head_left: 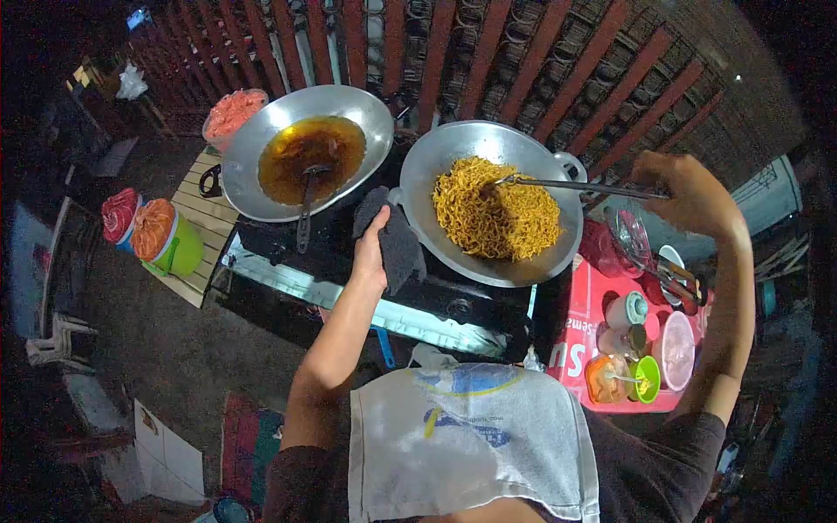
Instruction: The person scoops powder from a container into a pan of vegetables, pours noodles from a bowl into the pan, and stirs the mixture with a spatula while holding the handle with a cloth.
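Note:
A wide metal wok (423,213) holds a heap of brown-yellow noodles (497,213). My left hand (370,253) is closed on a dark grey cloth (401,248), which lies against the wok's left handle. Above and right of the wok, my right hand (689,192) is wrapped round the end of a long metal utensil (593,186), whose tip rests in the noodles. Left of this wok, a second wok (240,161) contains amber liquid (301,174), with a dark slotted spatula (305,209) leaning in it.
A black stove (331,248) sits under the woks. To the right, a red-covered table (575,322) bears jars, a green cup (645,379) and a pink tub (676,349). Green and pink-topped containers stand left. A slatted fence (436,61) runs behind.

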A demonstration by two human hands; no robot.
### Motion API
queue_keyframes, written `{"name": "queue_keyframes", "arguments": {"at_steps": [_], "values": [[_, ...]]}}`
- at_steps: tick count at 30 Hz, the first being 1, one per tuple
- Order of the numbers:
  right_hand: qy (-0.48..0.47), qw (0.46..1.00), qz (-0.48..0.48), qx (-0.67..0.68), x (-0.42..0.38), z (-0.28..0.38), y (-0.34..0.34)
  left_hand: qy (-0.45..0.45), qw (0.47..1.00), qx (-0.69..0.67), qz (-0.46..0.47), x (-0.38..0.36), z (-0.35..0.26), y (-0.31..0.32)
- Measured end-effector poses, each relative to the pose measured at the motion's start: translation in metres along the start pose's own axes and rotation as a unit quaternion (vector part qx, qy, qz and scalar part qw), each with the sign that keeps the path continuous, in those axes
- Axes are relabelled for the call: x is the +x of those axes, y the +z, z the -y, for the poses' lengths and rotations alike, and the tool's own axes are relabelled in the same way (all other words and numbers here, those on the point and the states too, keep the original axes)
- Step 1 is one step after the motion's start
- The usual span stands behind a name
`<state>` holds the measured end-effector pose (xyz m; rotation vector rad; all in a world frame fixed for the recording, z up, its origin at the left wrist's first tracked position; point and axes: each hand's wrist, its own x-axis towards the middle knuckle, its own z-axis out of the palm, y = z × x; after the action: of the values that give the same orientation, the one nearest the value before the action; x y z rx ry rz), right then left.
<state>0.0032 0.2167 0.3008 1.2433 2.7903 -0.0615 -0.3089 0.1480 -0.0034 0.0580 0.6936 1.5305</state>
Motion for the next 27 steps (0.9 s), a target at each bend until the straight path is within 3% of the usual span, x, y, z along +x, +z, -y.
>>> {"name": "queue_keyframes", "arguments": {"at_steps": [1,3,4,6,8,11,14,16,20,22,23,24,26,27], "values": [[0.002,1.0,0.001,0.0,0.003,0.005,0.001,0.004,1.0,0.0,0.003,0.001,-0.001,0.001],[0.116,0.988,-0.065,0.076,0.01,0.014,0.006,0.008,1.0,0.007,-0.006,0.003,0.001,0.003],[-0.019,0.952,-0.21,0.222,0.019,0.004,0.036,0.013,1.0,0.011,-0.014,0.004,0.001,0.004],[-0.05,0.894,-0.342,0.286,0.044,0.003,0.079,0.009,1.0,0.012,-0.013,0.007,0.002,0.004],[0.008,0.692,-0.38,0.614,0.073,0.026,0.122,0.043,0.994,0.061,-0.079,0.009,0.006,0.01],[-0.013,0.595,-0.462,0.658,0.098,0.026,0.166,0.048,0.99,0.089,-0.096,0.026,0.016,-0.008],[0.006,0.573,-0.469,0.673,0.106,0.038,0.184,0.033,0.987,0.118,-0.104,0.029,0.017,-0.01],[0.014,0.576,-0.491,0.653,0.108,0.034,0.203,0.069,0.985,0.137,-0.078,0.037,0.02,-0.014],[0.018,0.617,-0.487,0.618,0.099,0.04,0.206,0.058,0.987,0.126,-0.085,0.037,0.021,-0.013],[0.047,0.572,-0.545,0.611,0.099,0.043,0.174,0.117,0.964,0.218,-0.097,0.048,0.023,-0.017],[0.056,0.587,-0.538,0.602,0.094,0.039,0.159,0.118,0.973,0.179,-0.087,0.048,0.026,-0.017],[-0.002,0.556,-0.521,0.647,0.096,0.037,0.149,0.119,0.973,0.177,-0.091,0.047,0.027,-0.016],[0.047,0.54,-0.561,0.625,0.122,0.043,0.147,0.149,0.965,0.205,-0.074,0.047,0.028,-0.017],[0.054,0.547,-0.55,0.628,0.138,0.031,0.171,0.12,0.968,0.204,-0.083,0.05,0.029,-0.02]]}}
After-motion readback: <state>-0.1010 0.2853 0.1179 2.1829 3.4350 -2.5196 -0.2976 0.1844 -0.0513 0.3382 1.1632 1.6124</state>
